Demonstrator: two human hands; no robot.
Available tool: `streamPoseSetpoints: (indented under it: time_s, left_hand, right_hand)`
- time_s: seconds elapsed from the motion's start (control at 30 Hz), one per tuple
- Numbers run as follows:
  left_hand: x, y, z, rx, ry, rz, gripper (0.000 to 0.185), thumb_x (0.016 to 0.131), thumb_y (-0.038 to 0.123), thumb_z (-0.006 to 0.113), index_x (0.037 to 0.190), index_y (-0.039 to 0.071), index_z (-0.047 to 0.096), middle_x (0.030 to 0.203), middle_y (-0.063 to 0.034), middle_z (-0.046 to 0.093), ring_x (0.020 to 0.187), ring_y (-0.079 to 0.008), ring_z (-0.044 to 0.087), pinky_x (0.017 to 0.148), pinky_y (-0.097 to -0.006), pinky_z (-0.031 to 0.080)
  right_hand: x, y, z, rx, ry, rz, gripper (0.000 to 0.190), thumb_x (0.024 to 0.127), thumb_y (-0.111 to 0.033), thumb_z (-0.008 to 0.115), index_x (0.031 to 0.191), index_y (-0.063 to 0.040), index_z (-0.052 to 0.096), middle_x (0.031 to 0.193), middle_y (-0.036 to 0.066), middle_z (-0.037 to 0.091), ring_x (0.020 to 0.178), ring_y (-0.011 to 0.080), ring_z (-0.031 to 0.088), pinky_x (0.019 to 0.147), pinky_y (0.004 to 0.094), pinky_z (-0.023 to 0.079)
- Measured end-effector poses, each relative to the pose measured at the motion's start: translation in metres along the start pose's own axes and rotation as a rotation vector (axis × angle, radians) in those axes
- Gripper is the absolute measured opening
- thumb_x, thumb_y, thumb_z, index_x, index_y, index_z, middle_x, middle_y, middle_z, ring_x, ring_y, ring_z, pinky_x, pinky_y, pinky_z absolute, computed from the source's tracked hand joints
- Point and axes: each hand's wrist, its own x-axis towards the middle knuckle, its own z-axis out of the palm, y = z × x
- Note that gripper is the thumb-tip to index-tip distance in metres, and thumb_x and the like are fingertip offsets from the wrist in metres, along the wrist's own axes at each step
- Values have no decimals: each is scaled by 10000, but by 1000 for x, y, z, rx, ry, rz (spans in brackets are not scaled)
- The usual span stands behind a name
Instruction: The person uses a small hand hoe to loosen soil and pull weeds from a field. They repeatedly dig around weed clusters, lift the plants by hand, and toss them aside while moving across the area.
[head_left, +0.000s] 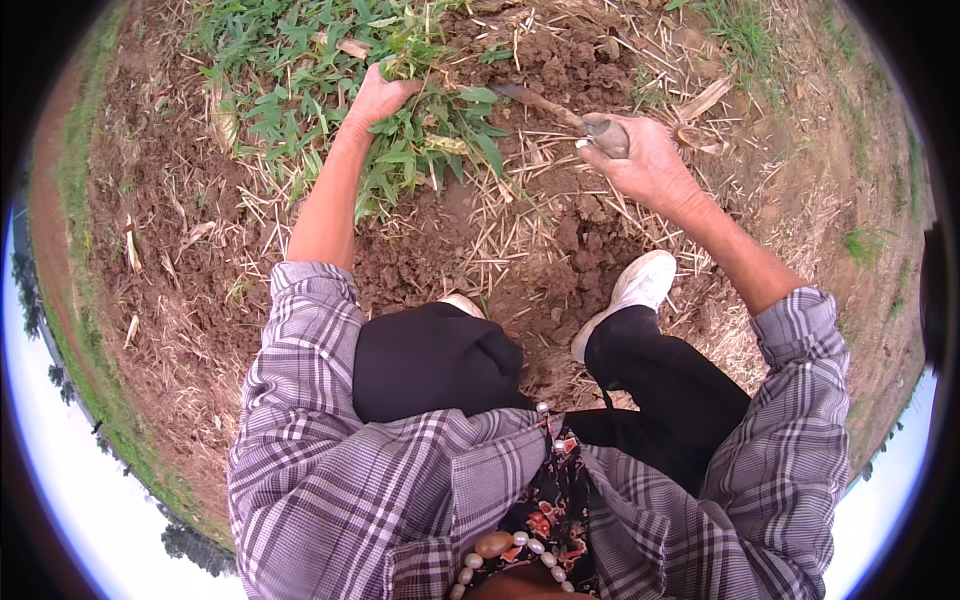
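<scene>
My left hand (384, 96) is closed around green leafy stems (412, 64) at the upper middle, with cut or pulled foliage hanging below it. In my right hand (637, 154) is the handle of a hand tool (551, 105), its rusty metal shank pointing left towards the plants. The handle looks grey and socket-like; the tool's far end is dark and lies by the soil and leaves, so its exact shape cannot be told. A patch of low leafy plants (277, 112) spreads to the left of and beyond my left hand.
Clumpy brown soil (585, 240) with scattered dry straw (502, 232) lies before my feet. My white shoe (637, 285) stands at the right, the other partly hidden by my knee. Grass tufts (742, 37) grow at the upper right, and dry husks (705, 99) lie nearby.
</scene>
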Motion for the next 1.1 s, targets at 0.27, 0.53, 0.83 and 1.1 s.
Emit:
streamPoseSetpoints:
  time_s: [0.27, 0.53, 0.83, 1.1]
  left_hand:
    - [-85, -9, -23, 559, 191, 517, 241, 819, 120, 668, 1051, 56, 675, 966, -80, 715, 866, -268, 660, 825, -341, 506]
    - [-232, -33, -67, -141, 633, -230, 369, 835, 224, 649, 1145, 25, 661, 1051, -101, 689, 954, -214, 624, 883, -362, 487]
    - [-213, 20, -29, 1038, 172, 108, 239, 671, 36, 671, 905, 85, 686, 1220, -90, 614, 1059, -282, 574, 839, -408, 469]
    - [-99, 40, 43, 993, -381, 609, 259, 655, 30, 660, 899, 102, 704, 1473, -78, 391, 1420, -282, 259, 1136, -563, 252]
  right_hand:
    - [-70, -10, -43, -116, -29, -66, 344, 842, -106, 638, 1163, 18, 628, 695, 200, 616, 600, 246, 632, 633, 333, 510]
    - [-85, -11, -34, -68, -54, -116, 329, 838, -82, 643, 1148, 27, 630, 719, 196, 636, 611, 273, 651, 632, 336, 509]
    - [-66, -37, -25, -327, -168, -208, 385, 749, -13, 610, 1134, -3, 602, 720, 180, 641, 720, 372, 637, 692, 443, 517]
    - [-42, -89, -31, -460, -179, -273, 223, 748, -17, 627, 970, -26, 650, 847, 184, 650, 854, 363, 650, 761, 454, 529]
